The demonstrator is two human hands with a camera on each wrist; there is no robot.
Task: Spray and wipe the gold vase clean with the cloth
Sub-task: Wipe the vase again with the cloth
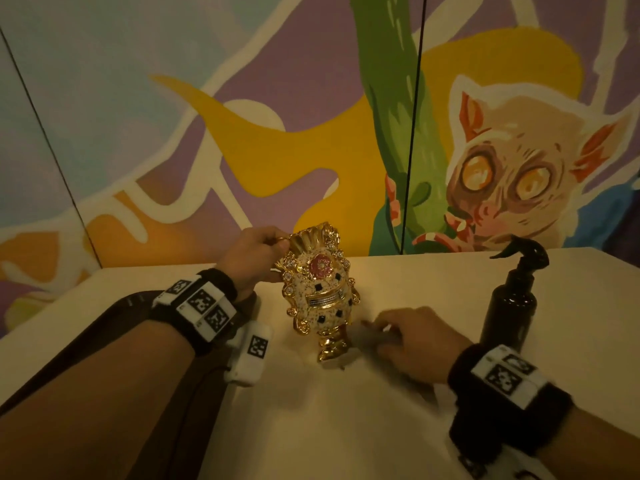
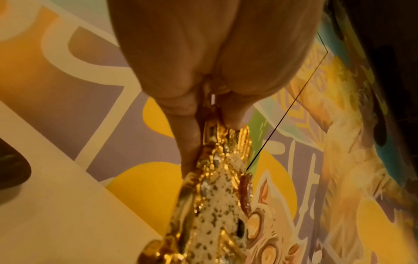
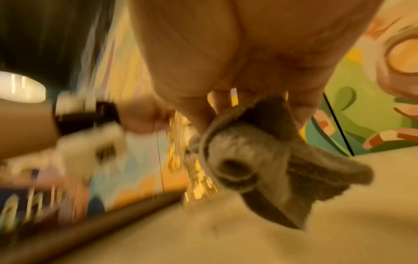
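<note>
Wiping stage, by the look of it. Vase upright on worktop — left hand pinches its rim. Right hand grips cloth beside vase base. Spray bottle stands aside — most wiping likely left.

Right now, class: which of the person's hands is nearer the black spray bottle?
Right. The right hand holds the grey cloth just left of the spray bottle; the left hand grips the gold vase rim, farther away.

Indoor room, painted cartoon mural wall; pale table
</note>
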